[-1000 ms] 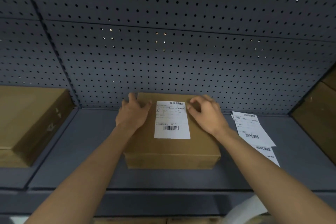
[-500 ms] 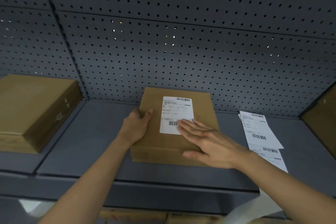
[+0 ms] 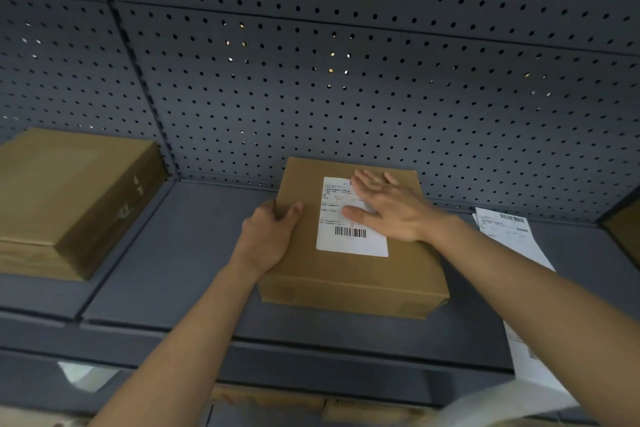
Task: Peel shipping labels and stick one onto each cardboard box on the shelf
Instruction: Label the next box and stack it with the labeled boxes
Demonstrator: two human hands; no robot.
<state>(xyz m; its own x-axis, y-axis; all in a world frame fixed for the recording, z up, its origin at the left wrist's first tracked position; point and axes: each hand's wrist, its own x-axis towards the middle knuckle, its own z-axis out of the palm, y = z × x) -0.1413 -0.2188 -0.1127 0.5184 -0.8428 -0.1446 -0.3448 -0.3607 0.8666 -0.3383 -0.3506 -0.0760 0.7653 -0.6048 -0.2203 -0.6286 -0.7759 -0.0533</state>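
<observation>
Brown cardboard box, far left [image 3: 69, 198]: it lies flat on the grey shelf [image 3: 173, 253], well apart from my hands. I see no label on its top, so I judge it waits for one.
My left hand [image 3: 268, 239]: my thumb lies on top and my fingers curl round the left edge of the middle box [image 3: 346, 277]. My forearm reaches up from below, and the hand braces the box against sliding.
Middle box: it sits flat on the shelf, its back edge near the perforated panel. I judge it stiff and light enough to skid under a push, so the side edge is the place to hold it.
Label [image 3: 346, 239]: white paper with a barcode near its lower edge, lying flat on the box top. I judge it thin, limp and quick to crease, so it is best smoothed from the middle outward.
My right hand [image 3: 391, 208]: it is flat, palm down, fingers straight and holding nothing. It presses the label's upper right part, with the fingertips toward the back of the box.
Spare labels [image 3: 509, 236]: white sheets on the shelf, right of the middle box beside my right forearm. I would lift one by a corner to peel it.
</observation>
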